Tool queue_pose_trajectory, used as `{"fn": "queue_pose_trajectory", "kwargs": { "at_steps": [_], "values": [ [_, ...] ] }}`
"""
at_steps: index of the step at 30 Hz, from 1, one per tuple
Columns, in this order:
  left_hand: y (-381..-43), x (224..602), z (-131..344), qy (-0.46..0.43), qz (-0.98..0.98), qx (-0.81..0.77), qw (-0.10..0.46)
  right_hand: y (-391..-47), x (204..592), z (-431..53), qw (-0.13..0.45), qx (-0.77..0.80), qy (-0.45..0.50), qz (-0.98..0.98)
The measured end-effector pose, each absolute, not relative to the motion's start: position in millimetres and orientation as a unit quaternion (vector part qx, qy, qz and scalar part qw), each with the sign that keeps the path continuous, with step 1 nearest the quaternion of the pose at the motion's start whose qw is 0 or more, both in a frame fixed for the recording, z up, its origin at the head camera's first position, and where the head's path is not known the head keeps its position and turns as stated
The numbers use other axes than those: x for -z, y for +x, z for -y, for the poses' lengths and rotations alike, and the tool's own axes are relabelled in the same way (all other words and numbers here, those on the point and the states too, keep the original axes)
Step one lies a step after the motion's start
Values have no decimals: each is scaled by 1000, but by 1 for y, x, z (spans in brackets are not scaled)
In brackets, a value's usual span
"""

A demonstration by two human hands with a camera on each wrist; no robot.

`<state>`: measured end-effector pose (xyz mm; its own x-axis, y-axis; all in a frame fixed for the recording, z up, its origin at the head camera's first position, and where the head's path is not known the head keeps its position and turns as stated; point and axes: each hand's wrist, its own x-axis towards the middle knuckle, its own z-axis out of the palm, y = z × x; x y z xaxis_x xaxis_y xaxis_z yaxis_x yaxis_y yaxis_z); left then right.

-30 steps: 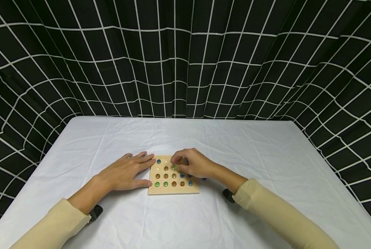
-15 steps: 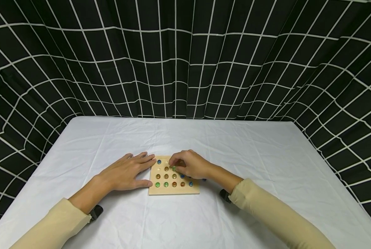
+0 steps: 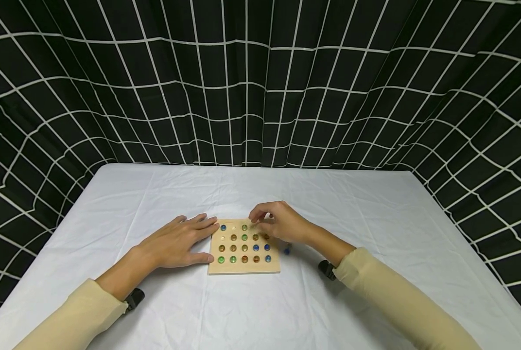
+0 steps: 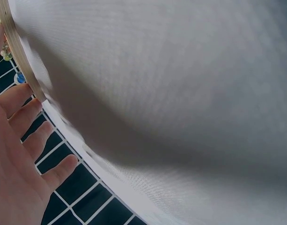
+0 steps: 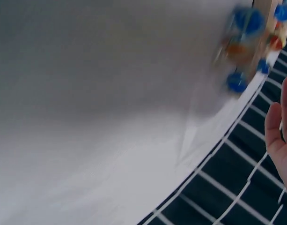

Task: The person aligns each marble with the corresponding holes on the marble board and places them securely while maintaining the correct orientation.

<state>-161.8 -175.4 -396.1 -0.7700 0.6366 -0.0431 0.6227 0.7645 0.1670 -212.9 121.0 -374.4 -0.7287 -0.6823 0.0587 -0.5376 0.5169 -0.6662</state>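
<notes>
A light wooden board (image 3: pixel 243 270) with rows of round glass marbles lies flat on the white cloth. Green, amber, reddish and blue marbles fill most of the visible spots, among them a green marble (image 3: pixel 244 237) in the second row. My left hand (image 3: pixel 183 243) is spread, its fingers and thumb touching the board's left edge. Over the board's upper right is my right hand (image 3: pixel 282 223), thumb and index finger bent with a gap between them. No marble shows clearly in that gap. The right hand hides part of the board's right side.
A blue marble (image 3: pixel 286 251) lies on the cloth just right of the board. In the right wrist view, blurred blue marbles (image 5: pixel 237 82) and an orange one (image 5: pixel 237 51) appear beside the board. A black gridded curtain (image 3: pixel 260 97) hangs behind the table.
My right hand brought a green marble down into the second row and let it go, then moved up and to the right. My left hand has stayed in place.
</notes>
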Motion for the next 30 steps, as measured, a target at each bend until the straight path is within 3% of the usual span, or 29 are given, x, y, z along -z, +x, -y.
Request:
{"fn": "queue_pose_trajectory", "kwargs": {
  "at_steps": [9,30],
  "values": [
    [-161,396,176,344,-936,-73,37,-222,374,-152,82,341,-319,-880],
    [-161,398,175,343,-936,-70,35,-226,393,-173,136,342,-320,-873]
  ]
}}
